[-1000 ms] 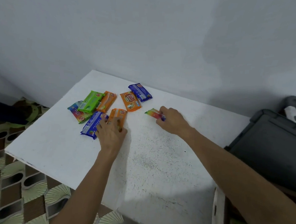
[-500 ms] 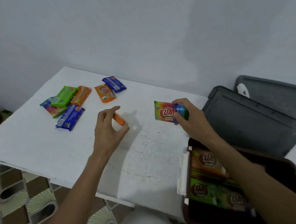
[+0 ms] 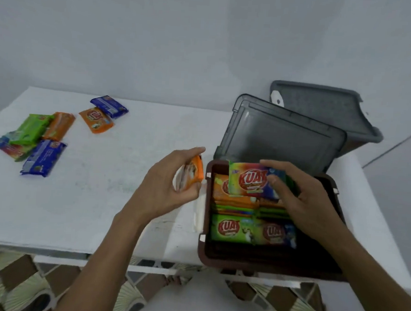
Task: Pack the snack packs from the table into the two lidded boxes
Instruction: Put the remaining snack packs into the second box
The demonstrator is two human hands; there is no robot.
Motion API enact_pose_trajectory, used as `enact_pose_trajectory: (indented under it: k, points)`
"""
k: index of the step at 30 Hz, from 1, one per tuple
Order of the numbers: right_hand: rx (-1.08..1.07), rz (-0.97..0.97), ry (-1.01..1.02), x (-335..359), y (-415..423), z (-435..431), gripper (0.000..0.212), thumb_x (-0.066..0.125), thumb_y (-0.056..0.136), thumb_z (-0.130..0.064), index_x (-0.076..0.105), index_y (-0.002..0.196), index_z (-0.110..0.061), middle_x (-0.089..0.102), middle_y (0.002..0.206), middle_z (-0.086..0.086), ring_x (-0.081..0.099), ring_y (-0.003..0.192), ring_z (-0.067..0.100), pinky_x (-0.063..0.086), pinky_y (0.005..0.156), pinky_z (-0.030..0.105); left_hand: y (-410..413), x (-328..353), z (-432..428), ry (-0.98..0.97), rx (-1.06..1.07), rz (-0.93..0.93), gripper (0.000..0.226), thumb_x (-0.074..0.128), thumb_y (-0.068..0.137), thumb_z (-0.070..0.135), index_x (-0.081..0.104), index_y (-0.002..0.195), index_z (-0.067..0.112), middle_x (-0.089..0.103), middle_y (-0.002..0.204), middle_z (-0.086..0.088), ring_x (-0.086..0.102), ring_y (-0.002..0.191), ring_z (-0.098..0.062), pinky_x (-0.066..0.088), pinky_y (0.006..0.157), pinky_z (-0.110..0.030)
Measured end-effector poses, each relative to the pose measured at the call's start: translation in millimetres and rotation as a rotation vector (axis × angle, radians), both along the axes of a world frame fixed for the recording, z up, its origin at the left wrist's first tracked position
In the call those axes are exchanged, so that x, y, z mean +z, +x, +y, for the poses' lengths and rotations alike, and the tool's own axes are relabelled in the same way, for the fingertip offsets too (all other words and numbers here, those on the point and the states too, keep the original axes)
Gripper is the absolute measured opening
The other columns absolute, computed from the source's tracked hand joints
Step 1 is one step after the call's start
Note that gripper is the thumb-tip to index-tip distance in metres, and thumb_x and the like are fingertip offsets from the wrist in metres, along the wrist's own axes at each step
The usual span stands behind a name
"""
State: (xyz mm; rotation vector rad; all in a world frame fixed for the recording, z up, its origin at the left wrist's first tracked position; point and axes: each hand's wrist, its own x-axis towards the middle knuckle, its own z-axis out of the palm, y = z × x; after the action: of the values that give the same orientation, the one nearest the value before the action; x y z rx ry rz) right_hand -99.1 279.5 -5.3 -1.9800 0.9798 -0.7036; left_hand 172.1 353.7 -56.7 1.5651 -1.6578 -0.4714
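Both hands shifted right since half second ago, now at brown box. Head view. Risk: rainbow KUAT pack lands askew on packs inside, blocks grey lid. Right hand pinches it over box, thumb on face; left hand curls round orange pack just beside rim. Loose packs wait far left on table.

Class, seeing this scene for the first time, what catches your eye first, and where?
The right hand holds a rainbow snack pack over the open, part-filled brown box. Beside it, the left hand grips an orange pack; loose packs lie far left on the white table.
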Motion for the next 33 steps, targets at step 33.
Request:
enact_pose_trajectory:
  k: [33]
  points:
    - [0.181,0.718,0.102,-95.4,-0.9,3.5,0.054,0.067,0.09,-0.023,0.048,0.141,-0.026,0.056,0.136,0.006,0.057,0.117,0.022,0.049,0.094,0.033,-37.3,-14.8,-9.5,0.113,-0.071,-0.153,0.068,0.064,0.079,0.051,0.041,0.141,0.038,0.048,0.126,0.022,0.041,0.112,-0.003,0.037,0.088,-0.015]
